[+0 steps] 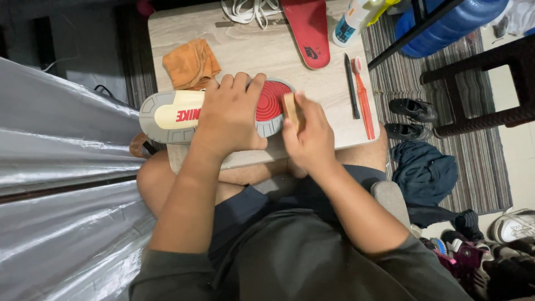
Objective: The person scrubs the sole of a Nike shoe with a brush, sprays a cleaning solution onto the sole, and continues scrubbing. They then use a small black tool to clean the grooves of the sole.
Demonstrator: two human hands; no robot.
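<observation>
- Your left hand lies with its fingers wrapped over the upturned shoe at the frame's centre, pressing its sole-up body to the desk.
- Your right hand has its fingers clamped on a wooden brush, touching the red forefoot.
- An orange cloth sits just above; a red insole and toothbrush lie upper right.

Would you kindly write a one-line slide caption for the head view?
Left hand steadies an upturned shoe on a small table while the right hand holds a wooden brush at its red sole.
</observation>
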